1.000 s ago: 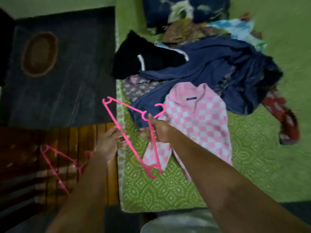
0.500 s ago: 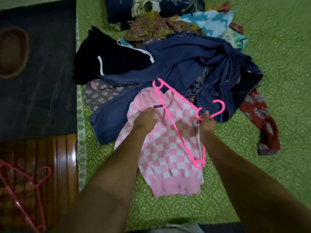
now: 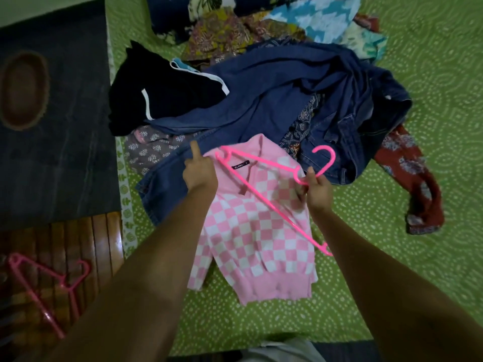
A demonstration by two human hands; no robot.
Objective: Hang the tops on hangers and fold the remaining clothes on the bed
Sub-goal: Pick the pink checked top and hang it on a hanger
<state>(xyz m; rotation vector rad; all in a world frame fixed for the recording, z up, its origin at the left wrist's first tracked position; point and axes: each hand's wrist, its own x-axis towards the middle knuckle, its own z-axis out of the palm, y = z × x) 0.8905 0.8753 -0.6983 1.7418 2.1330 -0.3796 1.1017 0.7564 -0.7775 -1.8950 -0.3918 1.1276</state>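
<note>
A pink-and-white checked top (image 3: pixel 251 231) lies flat on the green bedsheet (image 3: pixel 392 257), collar away from me. My right hand (image 3: pixel 317 190) grips a bright pink hanger (image 3: pixel 264 194) near its hook and holds it across the top's upper part. My left hand (image 3: pixel 200 171) holds the top's left shoulder by the collar, with one finger pointing up. Behind the top lies a heap of clothes with dark blue jeans (image 3: pixel 287 95) on it.
A black garment with white trim (image 3: pixel 162 92) and several patterned clothes lie in the heap, and a red printed cloth (image 3: pixel 413 184) is at the right. Another pink hanger (image 3: pixel 44 288) lies on the wooden floor at lower left, beside a dark rug (image 3: pixel 57 126).
My right hand carried the hanger from the bed's left edge over onto the pink top. My left hand let go of the hanger and took hold of the top's shoulder.
</note>
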